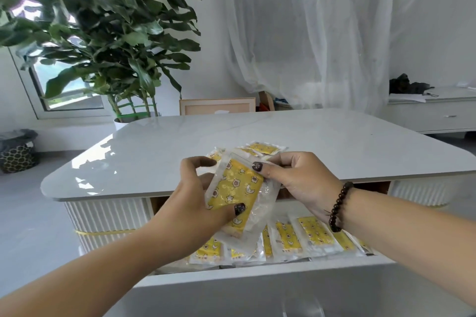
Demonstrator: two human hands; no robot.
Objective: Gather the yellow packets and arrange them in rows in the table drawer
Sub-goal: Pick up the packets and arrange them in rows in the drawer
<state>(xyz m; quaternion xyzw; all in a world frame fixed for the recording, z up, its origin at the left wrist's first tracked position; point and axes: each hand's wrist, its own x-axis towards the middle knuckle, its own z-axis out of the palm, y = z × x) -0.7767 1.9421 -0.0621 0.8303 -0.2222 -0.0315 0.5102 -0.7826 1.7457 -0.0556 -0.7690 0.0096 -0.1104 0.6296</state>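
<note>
Both hands hold a small stack of yellow packets [238, 188] in clear wrappers, above the table's front edge. My left hand [190, 195] grips the stack from the left, thumb on its lower face. My right hand [296, 177] pinches the upper right corner. More yellow packets [265, 148] lie loose on the white table top [334, 141] just behind my hands. Below, the open drawer [257, 269] holds a row of several yellow packets [309, 235], partly hidden by my arms.
A big potted plant [108, 41] stands behind the table's far left corner. A wooden frame [217, 106] leans behind the table. A patterned bin [16, 154] sits on the floor at left. A white cabinet [435, 113] is at the right.
</note>
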